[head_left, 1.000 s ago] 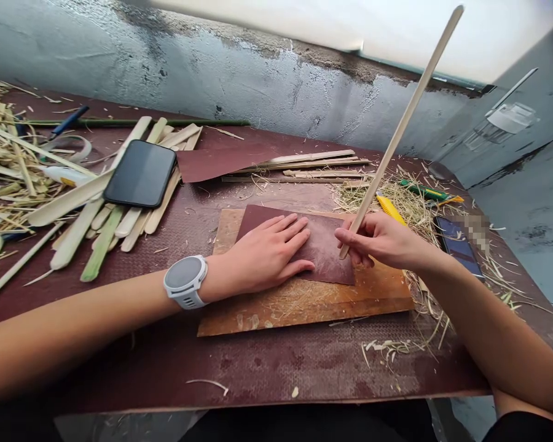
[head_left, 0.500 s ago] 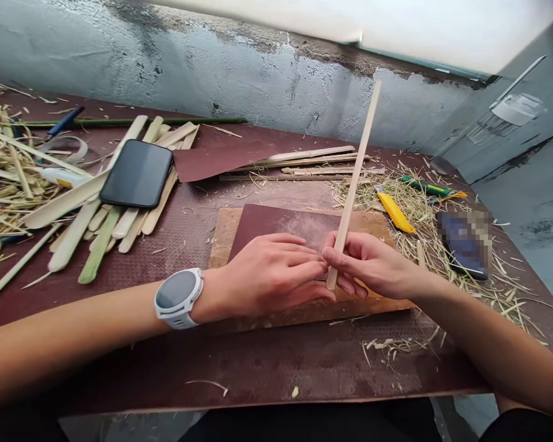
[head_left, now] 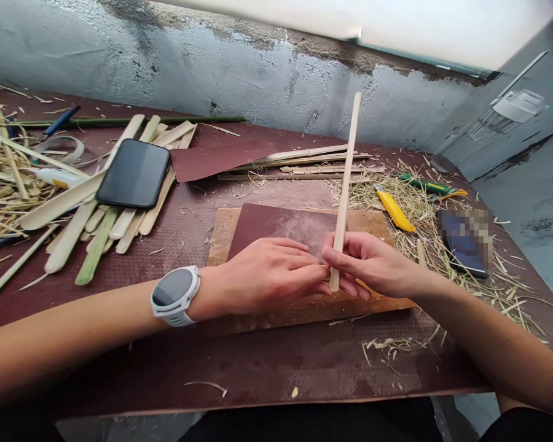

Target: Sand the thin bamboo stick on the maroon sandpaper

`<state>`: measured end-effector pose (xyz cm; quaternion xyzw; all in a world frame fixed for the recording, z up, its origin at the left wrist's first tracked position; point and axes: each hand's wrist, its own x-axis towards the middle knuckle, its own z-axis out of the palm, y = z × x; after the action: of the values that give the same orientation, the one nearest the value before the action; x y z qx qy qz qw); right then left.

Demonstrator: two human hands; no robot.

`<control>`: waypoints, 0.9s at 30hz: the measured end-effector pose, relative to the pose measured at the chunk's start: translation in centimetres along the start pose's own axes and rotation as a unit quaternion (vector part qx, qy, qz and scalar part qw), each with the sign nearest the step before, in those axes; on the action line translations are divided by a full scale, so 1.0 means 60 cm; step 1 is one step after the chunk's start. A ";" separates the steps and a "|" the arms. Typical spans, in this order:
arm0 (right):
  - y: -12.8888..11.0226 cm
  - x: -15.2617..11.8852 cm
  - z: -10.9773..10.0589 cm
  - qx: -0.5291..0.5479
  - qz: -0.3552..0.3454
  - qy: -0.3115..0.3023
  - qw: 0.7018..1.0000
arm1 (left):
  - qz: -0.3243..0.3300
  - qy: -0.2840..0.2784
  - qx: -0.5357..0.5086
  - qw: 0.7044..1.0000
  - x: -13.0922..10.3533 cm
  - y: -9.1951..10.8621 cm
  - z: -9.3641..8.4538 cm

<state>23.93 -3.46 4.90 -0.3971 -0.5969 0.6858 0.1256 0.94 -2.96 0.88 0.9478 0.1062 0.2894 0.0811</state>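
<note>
My right hand (head_left: pixel 371 264) pinches the lower part of a pale bamboo strip (head_left: pixel 347 184) between thumb and fingers. The strip stands nearly upright, its top end level with the wall. My left hand (head_left: pixel 267 276), wearing a grey watch, lies palm down with its fingers stretched out; its fingertips meet the right fingers beside the strip's bottom end. Whether they press on the strip is partly hidden. Beneath both hands is a dark red sheet of sandpaper (head_left: pixel 286 224), dusted with pale powder, on a wooden board (head_left: pixel 221 236).
Left of the board, a black phone (head_left: pixel 133 173) rests on several bamboo slats (head_left: pixel 71 245). More strips (head_left: pixel 304 161) and another red sheet (head_left: pixel 212 161) lie behind. To the right are shavings (head_left: pixel 488 307), a yellow cutter (head_left: pixel 396 212), a green-handled tool (head_left: pixel 424 184) and a dark phone (head_left: pixel 463 245).
The strip's top end has swung to the left and come down a little, so it stands more upright. My left thumb has drawn in under the other fingers.
</note>
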 end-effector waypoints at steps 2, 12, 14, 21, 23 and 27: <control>-0.001 0.000 0.000 -0.004 0.002 -0.004 1.000 | -0.004 -0.006 -0.012 1.000 0.000 -0.001 -0.001; 0.013 0.000 -0.004 0.018 -0.015 0.029 0.999 | -0.005 -0.009 -0.016 1.000 -0.007 -0.007 0.001; 0.016 0.000 -0.002 0.026 -0.033 0.061 0.997 | 0.001 0.029 -0.001 1.000 -0.007 -0.005 0.004; 0.023 0.002 0.006 -0.006 -0.083 0.138 0.987 | 0.004 0.067 0.014 0.998 -0.003 0.000 0.008; 0.023 0.004 0.008 -0.021 -0.092 0.149 0.984 | -0.007 0.065 0.014 0.998 -0.003 0.001 0.006; 0.018 0.008 0.011 0.013 -0.107 0.167 0.980 | -0.041 0.058 0.007 0.997 -0.004 0.000 0.000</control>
<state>23.48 -3.86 3.71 -0.4385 -0.5977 0.5997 0.3015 0.77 -3.03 0.74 0.9249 0.1520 0.3392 0.0800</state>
